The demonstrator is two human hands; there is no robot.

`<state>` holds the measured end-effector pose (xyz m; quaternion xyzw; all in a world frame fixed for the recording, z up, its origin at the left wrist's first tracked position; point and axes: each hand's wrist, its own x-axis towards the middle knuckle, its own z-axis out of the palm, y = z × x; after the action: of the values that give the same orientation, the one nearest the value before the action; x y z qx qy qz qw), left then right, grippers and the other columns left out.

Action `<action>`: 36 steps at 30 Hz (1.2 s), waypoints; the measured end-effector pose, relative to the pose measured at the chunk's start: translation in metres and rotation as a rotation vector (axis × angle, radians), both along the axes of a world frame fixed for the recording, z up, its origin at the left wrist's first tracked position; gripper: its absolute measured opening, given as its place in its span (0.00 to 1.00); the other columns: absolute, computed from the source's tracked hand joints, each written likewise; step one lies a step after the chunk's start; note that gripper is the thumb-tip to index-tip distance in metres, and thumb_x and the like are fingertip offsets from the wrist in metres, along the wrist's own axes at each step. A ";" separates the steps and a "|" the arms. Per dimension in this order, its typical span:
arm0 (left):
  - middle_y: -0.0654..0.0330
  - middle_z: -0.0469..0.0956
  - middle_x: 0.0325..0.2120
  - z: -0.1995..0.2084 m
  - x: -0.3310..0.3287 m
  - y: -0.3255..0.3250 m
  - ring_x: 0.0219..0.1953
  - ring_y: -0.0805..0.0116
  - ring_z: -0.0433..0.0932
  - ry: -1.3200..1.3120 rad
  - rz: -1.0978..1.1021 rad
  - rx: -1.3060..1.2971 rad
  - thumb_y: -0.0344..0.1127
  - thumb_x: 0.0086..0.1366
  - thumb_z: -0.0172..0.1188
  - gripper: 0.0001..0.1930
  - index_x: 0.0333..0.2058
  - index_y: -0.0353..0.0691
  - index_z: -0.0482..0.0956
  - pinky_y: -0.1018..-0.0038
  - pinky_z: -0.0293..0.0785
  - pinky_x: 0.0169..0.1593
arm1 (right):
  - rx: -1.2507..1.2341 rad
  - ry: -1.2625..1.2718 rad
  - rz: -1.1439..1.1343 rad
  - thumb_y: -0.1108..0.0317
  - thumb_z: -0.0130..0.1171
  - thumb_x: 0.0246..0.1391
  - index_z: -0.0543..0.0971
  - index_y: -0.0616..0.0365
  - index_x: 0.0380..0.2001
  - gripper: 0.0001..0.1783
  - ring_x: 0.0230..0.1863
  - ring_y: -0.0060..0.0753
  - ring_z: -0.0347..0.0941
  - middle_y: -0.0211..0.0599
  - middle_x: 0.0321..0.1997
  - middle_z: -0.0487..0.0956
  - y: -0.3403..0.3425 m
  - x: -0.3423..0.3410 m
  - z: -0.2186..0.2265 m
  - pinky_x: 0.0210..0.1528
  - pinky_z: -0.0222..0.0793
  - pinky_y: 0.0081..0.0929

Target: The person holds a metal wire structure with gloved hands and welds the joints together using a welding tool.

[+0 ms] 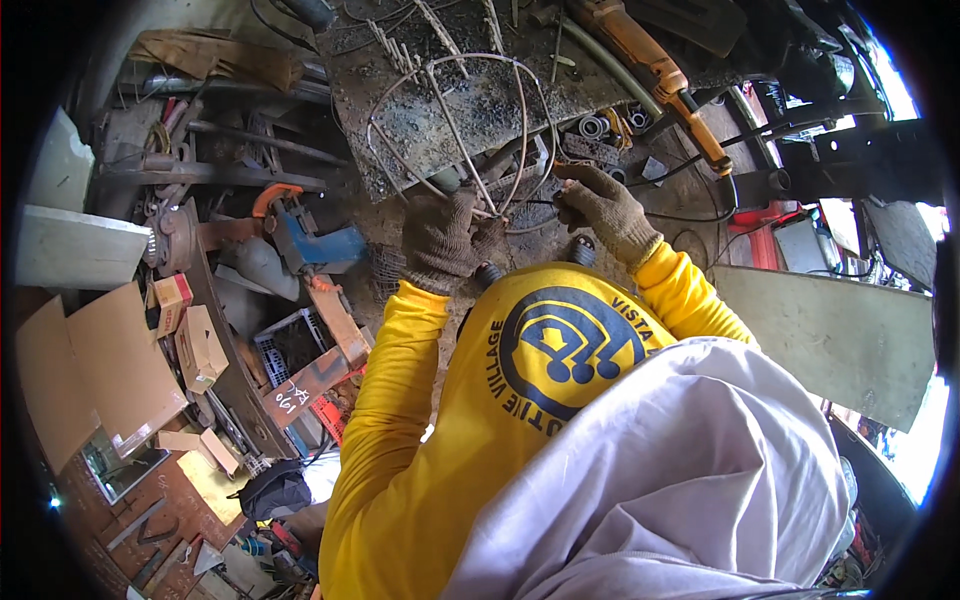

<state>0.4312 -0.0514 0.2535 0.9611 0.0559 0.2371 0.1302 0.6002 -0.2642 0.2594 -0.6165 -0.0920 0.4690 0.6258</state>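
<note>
Over the near edge of the metal worktable point(360, 120) stands a frame of bent thin metal rods point(522, 110), an outer hoop with several ribs meeting near my hands. My left hand point(440, 240), in a brown knit glove, is closed around the lower rods by the point where they come together. Just right of that junction is my right hand point(608, 212), gloved alike, its thumb and fingers pinched together beside the hoop. What those fingertips hold, if anything, is too small to make out.
An orange angle grinder point(650, 60) lies on the table's right side, its cable point(735, 200) hanging down. Dark grit and thin rods cover the tabletop. At left are a blue and orange clamp-like tool point(320, 245) and cardboard boxes point(90, 370). A grey sheet point(830, 330) stands right.
</note>
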 end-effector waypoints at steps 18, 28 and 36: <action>0.60 0.72 0.19 -0.009 0.000 -0.010 0.21 0.54 0.74 0.058 0.117 0.046 0.52 0.48 0.79 0.24 0.29 0.46 0.73 0.59 0.70 0.28 | -0.014 -0.861 -0.718 0.66 0.64 0.62 0.77 0.62 0.57 0.22 0.46 0.22 0.78 0.36 0.46 0.83 -0.093 0.148 0.077 0.52 0.74 0.22; 0.63 0.74 0.19 -0.021 0.004 -0.006 0.22 0.53 0.75 -0.040 0.031 -0.043 0.59 0.54 0.73 0.26 0.30 0.44 0.72 0.57 0.69 0.29 | -0.703 -0.866 -0.935 0.26 0.66 0.43 0.77 0.68 0.58 0.55 0.60 0.54 0.76 0.60 0.54 0.80 -0.267 0.362 -0.022 0.62 0.68 0.40; 0.55 0.75 0.26 -0.007 0.000 -0.005 0.32 0.47 0.75 -0.002 0.068 0.020 0.60 0.57 0.70 0.26 0.33 0.41 0.75 0.55 0.72 0.36 | -0.934 -1.054 -1.098 0.44 0.70 0.48 0.83 0.55 0.53 0.33 0.57 0.51 0.79 0.47 0.52 0.84 -0.195 0.352 -0.009 0.60 0.71 0.39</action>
<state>0.4312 -0.0569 0.2468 0.9596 0.0862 0.2432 0.1127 0.9524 -0.4591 0.2507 -0.9013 0.1409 -0.2516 0.3234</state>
